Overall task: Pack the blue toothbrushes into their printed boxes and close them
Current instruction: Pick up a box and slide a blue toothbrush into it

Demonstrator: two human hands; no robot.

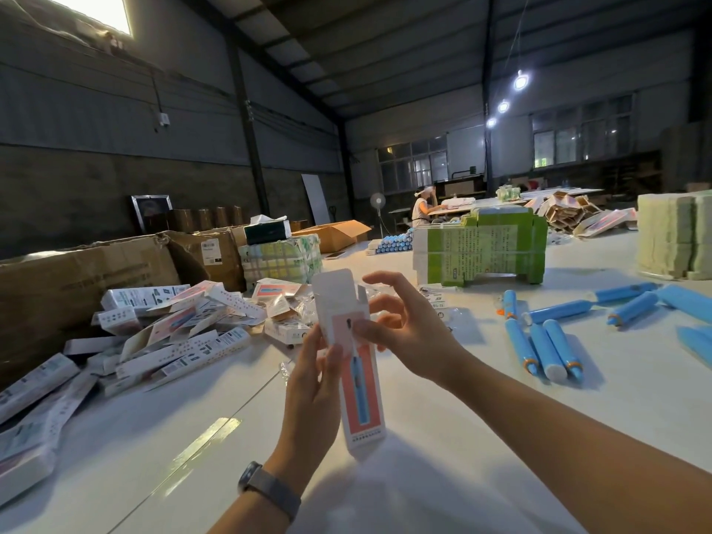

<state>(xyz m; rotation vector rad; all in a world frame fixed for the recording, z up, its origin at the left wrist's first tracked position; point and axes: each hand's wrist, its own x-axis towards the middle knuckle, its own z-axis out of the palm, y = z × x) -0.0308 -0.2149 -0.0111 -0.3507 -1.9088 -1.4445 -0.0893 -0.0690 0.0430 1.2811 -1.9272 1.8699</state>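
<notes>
Your left hand (312,383) grips the printed box (360,383) upright above the table (443,437) — your right hand (400,325) pinches its upper edge, top flap open — blue toothbrushes (547,348) lie to the right

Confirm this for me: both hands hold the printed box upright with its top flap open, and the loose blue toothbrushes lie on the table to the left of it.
One detail is wrong. In the head view the blue toothbrushes lie on the table to the right of the printed box, not the left. The left hand and right hand do hold it upright, top flap open.
</notes>
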